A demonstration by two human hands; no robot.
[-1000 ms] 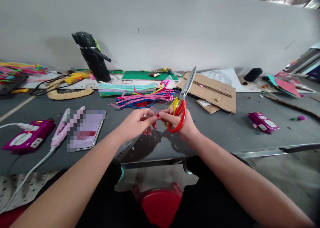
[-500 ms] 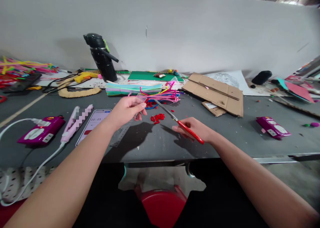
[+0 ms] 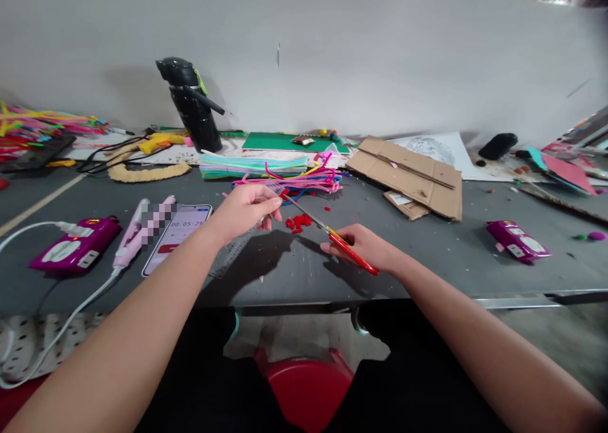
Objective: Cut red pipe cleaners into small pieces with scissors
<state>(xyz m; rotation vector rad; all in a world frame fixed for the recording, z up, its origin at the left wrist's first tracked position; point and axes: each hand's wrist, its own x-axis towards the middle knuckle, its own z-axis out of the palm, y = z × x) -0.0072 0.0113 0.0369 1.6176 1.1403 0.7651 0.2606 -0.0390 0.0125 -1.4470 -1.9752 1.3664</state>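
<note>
My left hand (image 3: 249, 210) is closed in a pinch on a short red pipe cleaner (image 3: 284, 194), whose end sticks out past the thumb. Scissors (image 3: 349, 252) with red handles are in my right hand (image 3: 361, 246), and their blade tips meet the red end beside my left fingers. A clear ruler (image 3: 231, 256) slants beneath my left hand; whether the fingers also grip it I cannot tell. Small red cut pieces (image 3: 298, 223) lie in a loose pile on the table below the blades. Just behind is a bundle of pink and pale pipe cleaners (image 3: 285, 173).
On the left are a phone (image 3: 178, 237) showing a timer, a pink hair straightener (image 3: 142, 230) and a purple power box (image 3: 76, 246) with a white cable. A black flask (image 3: 194, 110) stands behind. Cardboard (image 3: 408, 176) and another purple box (image 3: 517, 240) lie on the right.
The scissors and my right hand have shifted slightly left, bringing the blades to the red pipe cleaner. My left hand stays nearly in place, with the red end now showing more past its fingers.
</note>
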